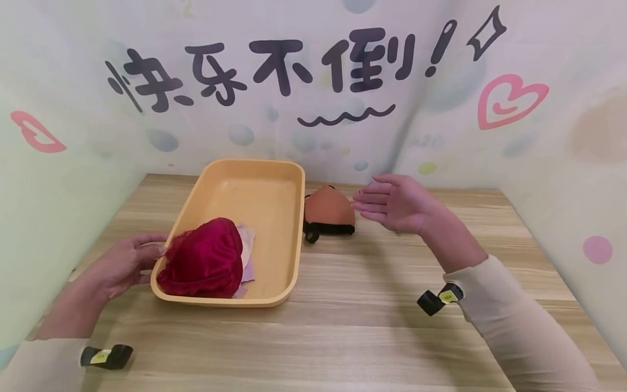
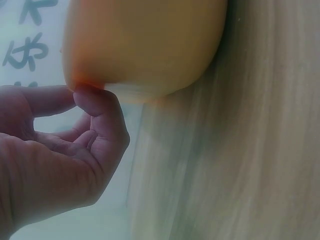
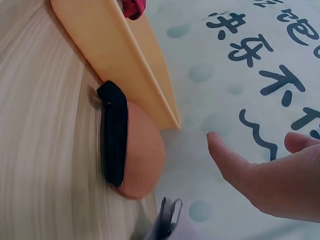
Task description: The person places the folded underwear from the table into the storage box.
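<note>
My left hand (image 1: 120, 264) grips the left rim of a yellow-orange tray (image 1: 296, 256); in the left wrist view its thumb and finger meet at the tray's wall (image 2: 150, 45). A crimson satin and lace piece, like a folded bra (image 1: 208, 258), fills the tray's near left part. Under it show pale pink and lavender fabric pieces (image 1: 248, 267). Right of the tray lies a domed orange-brown folded bra (image 1: 329, 209) with a black band. My right hand (image 1: 404, 204) hovers just right of it, fingers extended, holding nothing.
In the right wrist view, a blurred lavender piece with a dark strip and a ring (image 3: 170, 220) shows at the lower edge. A printed cloth backdrop (image 1: 274, 125) stands behind the wood-grain table (image 1: 343, 337) and along both sides.
</note>
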The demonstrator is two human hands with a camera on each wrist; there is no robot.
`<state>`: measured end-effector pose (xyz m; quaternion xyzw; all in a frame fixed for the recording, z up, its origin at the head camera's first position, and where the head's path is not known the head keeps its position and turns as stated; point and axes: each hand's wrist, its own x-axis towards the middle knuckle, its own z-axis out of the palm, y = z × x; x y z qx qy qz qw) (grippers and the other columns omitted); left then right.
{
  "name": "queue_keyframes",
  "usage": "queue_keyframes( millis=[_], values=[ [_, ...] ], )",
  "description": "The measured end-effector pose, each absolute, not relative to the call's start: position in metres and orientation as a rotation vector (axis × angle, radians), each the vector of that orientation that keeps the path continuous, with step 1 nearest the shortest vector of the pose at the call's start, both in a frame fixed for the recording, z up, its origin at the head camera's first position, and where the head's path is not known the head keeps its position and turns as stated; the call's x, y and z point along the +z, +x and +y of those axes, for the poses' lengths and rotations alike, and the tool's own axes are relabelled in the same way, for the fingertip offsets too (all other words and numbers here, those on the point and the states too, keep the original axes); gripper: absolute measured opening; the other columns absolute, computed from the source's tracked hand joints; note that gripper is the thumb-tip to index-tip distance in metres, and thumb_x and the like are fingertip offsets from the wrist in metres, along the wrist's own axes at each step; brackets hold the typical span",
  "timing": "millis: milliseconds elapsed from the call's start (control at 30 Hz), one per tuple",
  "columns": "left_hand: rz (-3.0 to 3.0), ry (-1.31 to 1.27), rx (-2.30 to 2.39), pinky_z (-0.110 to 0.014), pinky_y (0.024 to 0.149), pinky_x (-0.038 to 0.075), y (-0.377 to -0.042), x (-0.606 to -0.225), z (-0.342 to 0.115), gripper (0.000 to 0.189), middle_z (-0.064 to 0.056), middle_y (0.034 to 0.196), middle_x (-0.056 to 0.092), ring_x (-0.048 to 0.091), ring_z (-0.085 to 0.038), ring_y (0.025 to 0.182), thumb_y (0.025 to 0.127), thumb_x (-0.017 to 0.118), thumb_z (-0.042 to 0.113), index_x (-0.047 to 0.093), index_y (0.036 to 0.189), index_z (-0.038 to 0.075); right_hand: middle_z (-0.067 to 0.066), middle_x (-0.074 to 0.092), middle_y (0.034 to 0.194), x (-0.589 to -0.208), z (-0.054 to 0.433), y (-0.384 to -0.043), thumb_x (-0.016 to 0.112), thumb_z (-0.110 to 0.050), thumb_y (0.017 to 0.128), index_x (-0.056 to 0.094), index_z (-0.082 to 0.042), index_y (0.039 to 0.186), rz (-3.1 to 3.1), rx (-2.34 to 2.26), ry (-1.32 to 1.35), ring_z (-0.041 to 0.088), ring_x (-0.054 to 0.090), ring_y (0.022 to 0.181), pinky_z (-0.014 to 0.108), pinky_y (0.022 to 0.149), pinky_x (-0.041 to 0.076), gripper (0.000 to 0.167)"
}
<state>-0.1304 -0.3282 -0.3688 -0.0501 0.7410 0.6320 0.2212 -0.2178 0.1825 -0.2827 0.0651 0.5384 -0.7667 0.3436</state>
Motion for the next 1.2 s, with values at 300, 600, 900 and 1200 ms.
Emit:
queue_keyframes(
  millis=[300,600,900,1200],
  values=[
    [2.059,-0.131,1.74,-0.037,0.075,0.058,-0.131,-0.37,-0.327,0.027,0.012,0.098,0.067,0.067,-0.01,0.09,0.102,0.05,0.017,0.046,0.128,0.012,0.014,0.012,0.162,-0.283,0.217,-0.226,0.036,-0.034,0.105,0.004,-0.004,0.156,1.463,-1.993,0.241,0.028,0.02,0.147,0.036,0.119,0.017,0.067],
    [2.056,-0.12,1.749,-0.037,0.073,0.058,-0.13,-0.369,-0.329,0.022,0.012,0.097,0.068,0.068,-0.01,0.089,0.102,0.049,0.016,0.047,0.124,0.015,0.011,0.004,0.163,-0.295,0.252,-0.238,0.036,-0.037,0.105,-0.005,-0.007,0.156,1.414,-2.048,0.351,0.026,0.014,0.149,0.034,0.119,0.014,0.072],
    [2.039,-0.122,1.76,-0.036,0.073,0.058,-0.13,-0.37,-0.329,0.02,0.011,0.096,0.068,0.068,-0.011,0.088,0.102,0.049,0.015,0.047,0.121,0.017,0.007,-0.001,0.164,-0.306,0.271,-0.244,0.038,-0.039,0.104,-0.01,-0.012,0.155,1.362,-2.086,0.444,0.024,0.011,0.15,0.033,0.119,0.014,0.076],
    [2.057,-0.113,1.747,-0.037,0.073,0.058,-0.131,-0.37,-0.329,0.024,0.011,0.097,0.068,0.068,-0.011,0.089,0.102,0.049,0.016,0.045,0.126,0.012,0.005,-0.006,0.164,-0.311,0.287,-0.248,0.037,-0.041,0.104,-0.013,-0.013,0.154,1.377,-2.085,0.474,0.023,0.008,0.15,0.032,0.12,0.012,0.076]
  ],
)
